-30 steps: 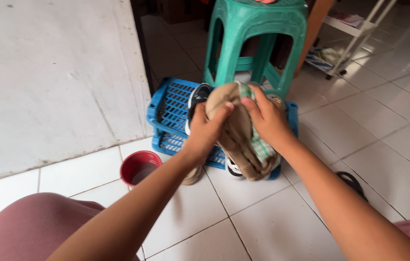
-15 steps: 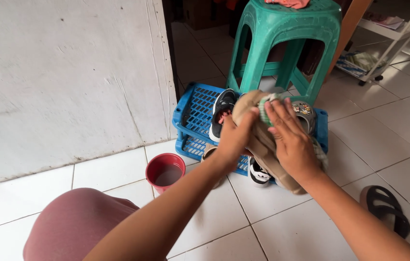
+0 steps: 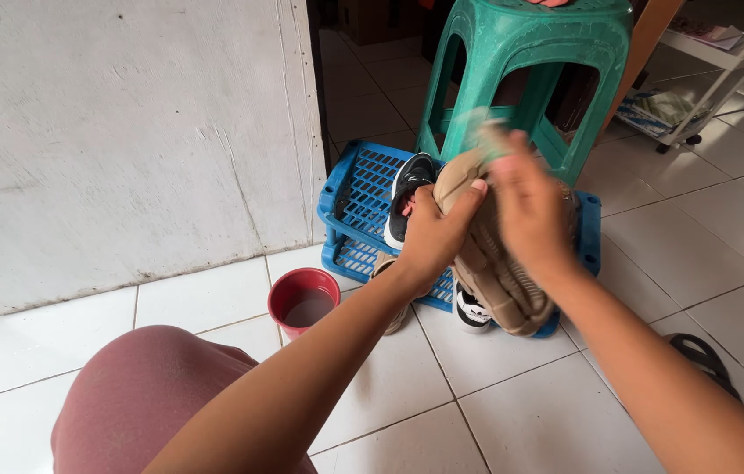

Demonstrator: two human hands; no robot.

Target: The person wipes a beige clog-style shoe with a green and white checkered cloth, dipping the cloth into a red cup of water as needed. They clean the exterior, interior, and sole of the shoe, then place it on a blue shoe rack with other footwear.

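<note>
Head view, ordered near to far. A knee in dusty-pink cloth (image 3: 139, 395) is seen at lower left, above the white tiled floor (image 3: 512, 412). Both forearms are extended over the floor toward a tan shoe (image 3: 495, 272), which is held sole-up in the air, just in front of the blue plastic crate (image 3: 354, 206). The left hand (image 3: 433, 233) is closed around the shoe's toe end, thumb laid across the top. The right hand (image 3: 530, 211) is pressed against the sole with a greenish cloth or sponge (image 3: 488, 136) at its fingertips; the hand is motion-blurred, so its exact grip cannot be told. The shoe is judged light and fairly stiff at the ribbed sole, softer at the upper, and possibly slippery if wet; hold is best taken at the toe and heel ends. A red bowl of cloudy water (image 3: 303, 303) stands on the floor to the left. A black-and-white sneaker (image 3: 407, 197) is propped in the crate. A black sandal (image 3: 701, 355) lies at right. Farther off stands a green plastic stool (image 3: 530, 61).
</note>
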